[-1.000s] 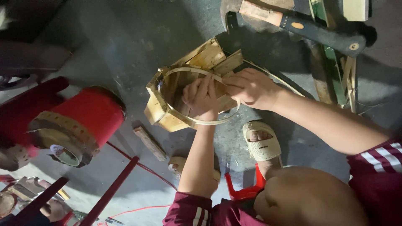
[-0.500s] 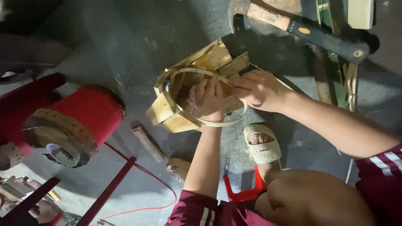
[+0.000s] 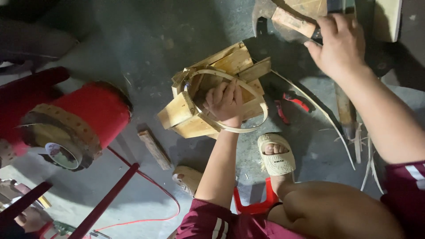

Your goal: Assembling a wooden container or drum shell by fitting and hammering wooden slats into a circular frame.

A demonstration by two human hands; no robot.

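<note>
A red drum (image 3: 95,110) lies on its side at the left, its open end ringed by a studded wooden band; what sits inside looks like a small disc, though the view is dim. Beside it a wood offcut (image 3: 154,149) lies on the floor. The left hand (image 3: 225,103) presses, fingers curled, into the hollow wooden form (image 3: 186,113), pinning the bamboo hoop (image 3: 248,128). The right hand (image 3: 338,46) closes over the hatchet (image 3: 287,20).
</note>
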